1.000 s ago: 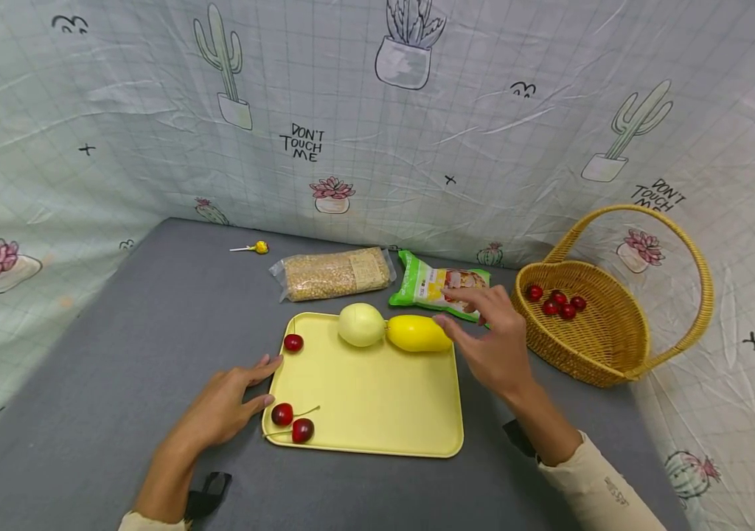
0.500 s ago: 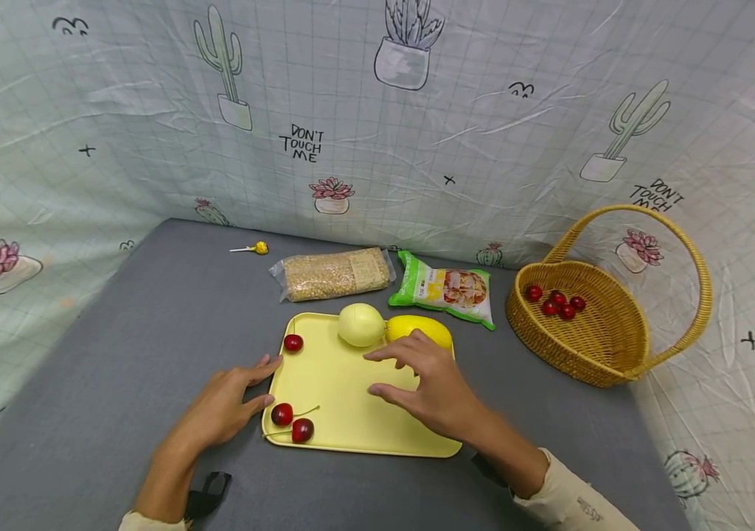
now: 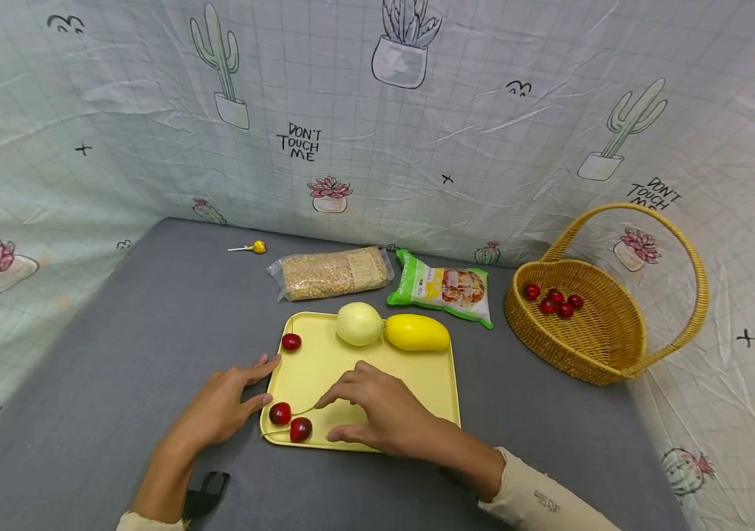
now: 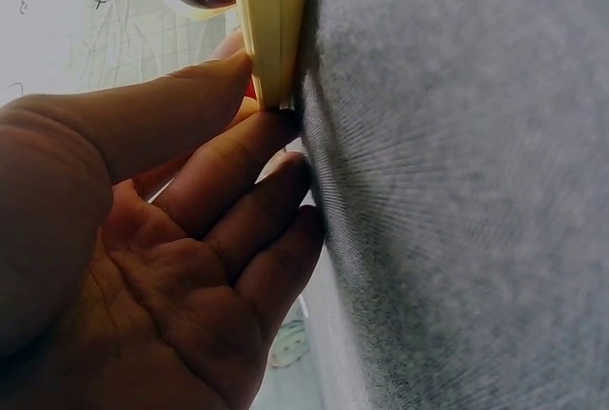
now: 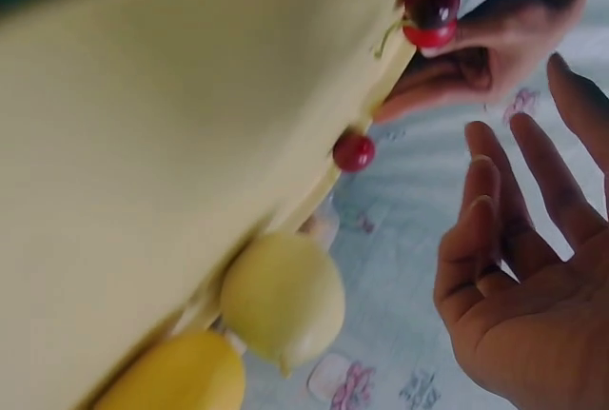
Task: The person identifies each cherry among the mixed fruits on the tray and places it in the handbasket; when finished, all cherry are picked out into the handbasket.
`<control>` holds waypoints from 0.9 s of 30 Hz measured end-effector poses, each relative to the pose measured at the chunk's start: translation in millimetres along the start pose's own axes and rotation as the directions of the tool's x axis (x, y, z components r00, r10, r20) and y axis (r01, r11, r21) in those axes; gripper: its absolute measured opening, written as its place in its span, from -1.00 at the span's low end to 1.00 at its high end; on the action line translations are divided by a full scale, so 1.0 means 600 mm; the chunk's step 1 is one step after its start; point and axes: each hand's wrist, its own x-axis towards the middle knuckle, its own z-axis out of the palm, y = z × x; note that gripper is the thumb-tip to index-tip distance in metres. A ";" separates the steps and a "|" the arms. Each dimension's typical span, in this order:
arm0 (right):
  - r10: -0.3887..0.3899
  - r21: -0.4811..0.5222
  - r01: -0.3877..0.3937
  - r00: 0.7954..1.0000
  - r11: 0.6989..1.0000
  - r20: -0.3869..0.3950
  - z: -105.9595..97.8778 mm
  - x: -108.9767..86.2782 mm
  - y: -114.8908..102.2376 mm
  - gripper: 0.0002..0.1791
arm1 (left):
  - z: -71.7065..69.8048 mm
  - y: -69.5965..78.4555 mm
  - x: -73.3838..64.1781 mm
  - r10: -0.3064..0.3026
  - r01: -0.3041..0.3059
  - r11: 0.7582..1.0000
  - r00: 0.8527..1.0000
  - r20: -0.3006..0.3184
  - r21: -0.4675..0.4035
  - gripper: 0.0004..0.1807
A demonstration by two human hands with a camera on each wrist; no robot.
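Observation:
My left hand touches the left edge of a pale yellow tray with thumb and fingertips; in the left wrist view, the thumb lies against the rim. Over the tray's lower half is my right hand, thumb and fingers spread apart with nothing between them. Just left of its fingertips sit two stemmed cherries, one by the tray's edge and another in front. A third cherry lies at the far left corner. Along the far rim are a round pale green fruit and an oblong yellow fruit.
Behind the tray lie a clear bag of grain and a green-and-white food packet. A lollipop is at the back left. To the right stands a handled wicker basket holding several cherries. Printed cloth hangs behind.
My right hand has moved left and nearer to me, from beside the oblong yellow fruit across the tray to the two front cherries. The left hand has stayed at the tray's edge.

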 end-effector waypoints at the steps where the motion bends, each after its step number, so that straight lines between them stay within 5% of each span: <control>1: 0.001 -0.014 -0.001 1.000 1.000 0.023 0.004 0.004 -0.003 -0.57 | 0.000 0.000 0.000 -0.001 0.001 1.000 1.000 0.000 0.000 -0.33; 10: -0.032 -0.118 0.044 0.994 0.992 0.102 0.041 0.029 -0.019 -0.59 | -0.002 0.002 0.000 -0.010 0.010 1.000 1.000 0.013 0.008 -0.32; 27: -0.091 -0.310 0.110 0.993 0.944 0.076 0.080 0.047 -0.026 -0.66 | -0.002 0.003 0.000 -0.018 0.018 1.000 1.000 0.016 0.016 -0.33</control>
